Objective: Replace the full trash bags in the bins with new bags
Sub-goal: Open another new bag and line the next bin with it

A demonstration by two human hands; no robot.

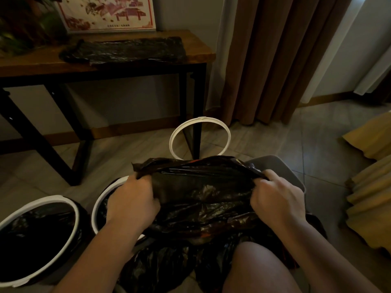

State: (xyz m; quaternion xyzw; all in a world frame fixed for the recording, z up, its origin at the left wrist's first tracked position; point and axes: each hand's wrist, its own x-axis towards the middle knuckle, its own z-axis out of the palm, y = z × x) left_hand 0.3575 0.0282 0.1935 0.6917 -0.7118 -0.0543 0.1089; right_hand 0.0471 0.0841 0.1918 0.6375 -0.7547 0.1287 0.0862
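Note:
A black trash bag is stretched between my hands in the middle of the view. My left hand grips its left edge and my right hand grips its right edge. Behind the bag stands a grey bin, its rim bare, mostly hidden by the bag. A loose white bin ring leans against the table leg beyond it. Two bins with white rings and black liners stand at the left: one at the lower left, one partly under my left hand.
A wooden side table with black legs stands ahead, with folded black bags and a framed picture on it. Brown curtains hang at the right. Yellow cardboard lies on the tiled floor. My bare knee is below.

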